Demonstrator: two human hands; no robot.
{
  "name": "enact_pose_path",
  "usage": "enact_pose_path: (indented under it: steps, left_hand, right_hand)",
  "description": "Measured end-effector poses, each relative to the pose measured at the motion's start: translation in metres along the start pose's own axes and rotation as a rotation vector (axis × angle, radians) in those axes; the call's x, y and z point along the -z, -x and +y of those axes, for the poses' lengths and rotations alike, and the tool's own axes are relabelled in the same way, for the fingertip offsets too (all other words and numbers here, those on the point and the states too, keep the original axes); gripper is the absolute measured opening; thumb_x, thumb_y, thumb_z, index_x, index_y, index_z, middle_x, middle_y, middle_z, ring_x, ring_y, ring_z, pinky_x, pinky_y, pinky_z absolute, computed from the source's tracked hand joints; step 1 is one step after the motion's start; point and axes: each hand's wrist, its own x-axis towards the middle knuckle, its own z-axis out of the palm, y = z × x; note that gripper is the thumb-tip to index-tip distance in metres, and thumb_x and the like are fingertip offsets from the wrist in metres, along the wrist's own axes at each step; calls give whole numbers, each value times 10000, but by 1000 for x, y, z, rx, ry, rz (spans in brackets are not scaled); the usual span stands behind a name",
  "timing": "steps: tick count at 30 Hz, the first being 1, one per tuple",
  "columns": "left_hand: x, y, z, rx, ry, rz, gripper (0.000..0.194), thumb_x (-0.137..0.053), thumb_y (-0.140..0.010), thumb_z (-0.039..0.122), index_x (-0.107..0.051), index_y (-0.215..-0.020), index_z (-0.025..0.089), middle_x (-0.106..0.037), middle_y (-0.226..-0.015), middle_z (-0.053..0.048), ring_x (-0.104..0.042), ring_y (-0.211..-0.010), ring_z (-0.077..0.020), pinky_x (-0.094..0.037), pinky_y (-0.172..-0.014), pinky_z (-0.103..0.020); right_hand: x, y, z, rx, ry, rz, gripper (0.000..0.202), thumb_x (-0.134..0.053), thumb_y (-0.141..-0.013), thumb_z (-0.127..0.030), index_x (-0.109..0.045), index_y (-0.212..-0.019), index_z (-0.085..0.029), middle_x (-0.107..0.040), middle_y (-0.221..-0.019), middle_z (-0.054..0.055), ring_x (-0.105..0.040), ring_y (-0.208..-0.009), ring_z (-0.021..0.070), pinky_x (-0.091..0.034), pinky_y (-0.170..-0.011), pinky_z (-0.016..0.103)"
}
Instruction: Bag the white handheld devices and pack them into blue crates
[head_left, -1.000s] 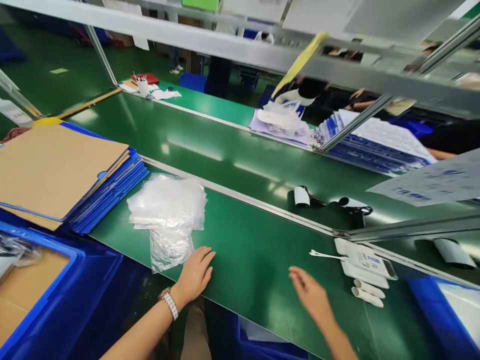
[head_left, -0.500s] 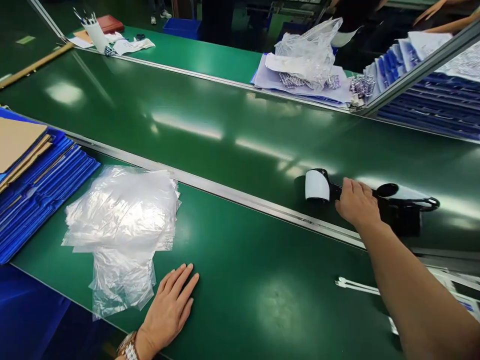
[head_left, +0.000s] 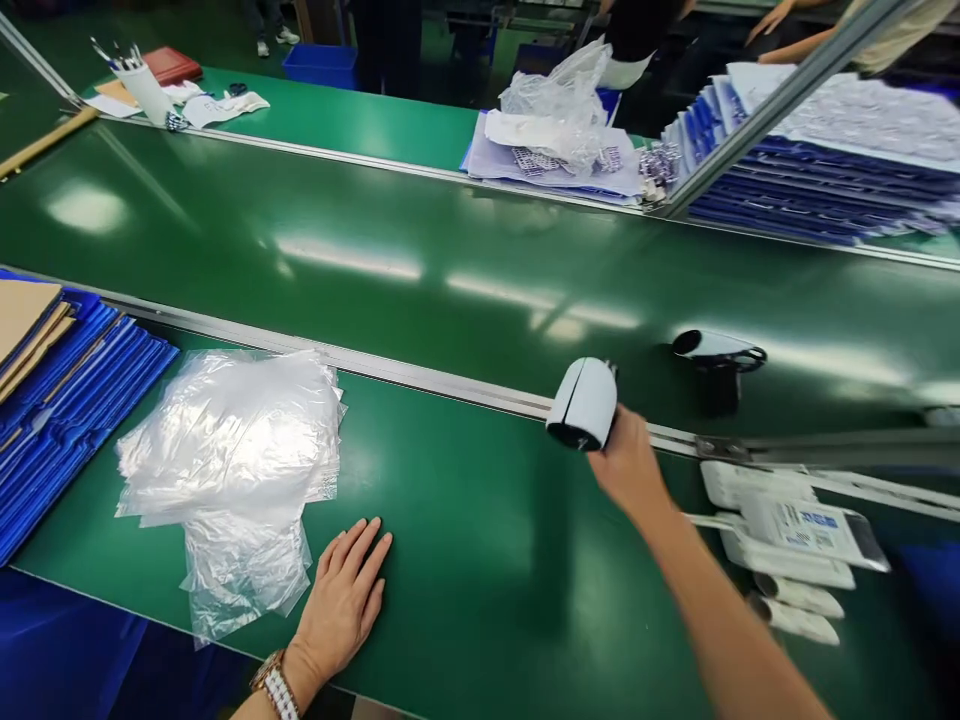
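Observation:
My right hand (head_left: 628, 458) is closed around one end of a white-and-black device with a rounded shell (head_left: 586, 398), held above the near table by the metal rail. Its white shell has a dark seam and a black underside; the gripped part is hidden by my fingers. My left hand (head_left: 343, 590) lies flat on the green table (head_left: 450, 560), fingers stretched out, holding nothing. Just left of it is a pile of clear plastic bags (head_left: 240, 450). A second white-and-black device (head_left: 716, 346) with a looped black cord rests on the green belt, beyond my right hand.
A metal rail (head_left: 420, 372) runs between table and belt. Blue folded sheets (head_left: 82, 390) are stacked at left. White packets (head_left: 787, 525) lie right of my forearm. Across the belt are a pen cup (head_left: 146, 95), crumpled plastic (head_left: 559, 105), tall blue-and-white stacks (head_left: 832, 150) and people.
My right hand has lifted the device off the belt and brought it left and nearer, over the table's edge. The view has swung right. My left hand stays flat on the table.

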Motion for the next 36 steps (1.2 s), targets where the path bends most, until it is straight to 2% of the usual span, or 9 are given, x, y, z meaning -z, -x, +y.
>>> enact_pose_path:
  steps: [4, 9, 12, 15, 19, 26, 29, 32, 36]
  left_hand:
    - [3, -7, 38, 114, 398, 42, 463, -520, -998, 253, -520, -1461, 270, -533, -1524, -105, -434, -1447, -298, -398, -1165, -561]
    - [15, 13, 111, 394, 1204, -234, 589, -628, -949, 496, -551, -1424, 157, -648, -1367, -191, -624, -1274, -303, -517, -1116, -528]
    - [33, 43, 121, 685, 1348, -332, 679, -753, -854, 523, -579, -1380, 131, -692, -1296, -198, -675, -1203, -320, -523, -1114, -540]
    - [51, 61, 113, 688, 1407, -385, 785, -857, -730, 561, -603, -1355, 158, -670, -1347, -180, -621, -1291, -338, -436, -1196, -535]
    - [76, 74, 127, 484, 1496, -610, 786, -831, -709, 634, -638, -1319, 177, -672, -1354, -156, -590, -1331, -342, -417, -1209, -517]
    - [92, 75, 174, -178, 1264, -854, 611, -582, -883, 661, -678, -1286, 212, -627, -1428, -116, -539, -1383, -306, -406, -1212, -503]
    - [60, 41, 149, -369, 920, -593, 583, -547, -861, 676, -734, -1181, 227, -610, -1439, -112, -532, -1364, -335, -356, -1225, -566]
    - [14, 4, 98, -336, 535, -254, 706, -391, -875, 689, -734, -1165, 144, -605, -1414, -181, -534, -1307, -406, -395, -1148, -640]
    - [-32, -12, 33, -161, 175, -146, 630, -272, -961, 553, -600, -1388, 225, -471, -1569, -111, -469, -1354, -423, -399, -1079, -689]
  right_hand:
    - [4, 123, -129, -261, -304, -42, 327, -434, -939, -352, -544, -1199, -187, -629, -1123, 175, -609, -1037, 332, -539, -894, 487]
    - [-4, 257, -283, -691, -476, -35, 363, -448, -949, -288, -489, -1292, -173, -629, -1163, 178, -618, -1075, 310, -542, -940, 466]
    - [3, 300, -343, -752, -480, -3, 304, -340, -1004, -224, -502, -1261, -203, -642, -1092, 124, -643, -999, 247, -577, -892, 408]
    - [34, 318, -370, -659, -245, -90, 390, -423, -962, -158, -489, -1346, -150, -652, -1145, 155, -639, -1028, 306, -577, -907, 519]
    - [97, 336, -382, -695, -66, -158, 471, -547, -920, -145, -495, -1378, -52, -656, -1180, 205, -627, -1068, 375, -567, -922, 589]
    - [169, 424, -354, -941, -64, 200, 418, -590, -914, -154, -528, -1327, -131, -648, -1212, 161, -634, -1111, 310, -566, -962, 461]
    - [211, 487, -303, -1203, 23, 243, 358, -502, -1003, -265, -524, -1320, -100, -656, -1214, 179, -637, -1137, 300, -526, -997, 423]
    - [252, 544, -244, -1532, 144, 110, 377, -464, -1034, -302, -510, -1325, -67, -643, -1272, 195, -609, -1218, 290, -474, -1025, 358]
    - [275, 586, -172, -1761, 183, 7, 366, -447, -1035, -315, -571, -1200, -13, -665, -1201, 278, -626, -1193, 373, -484, -959, 413]
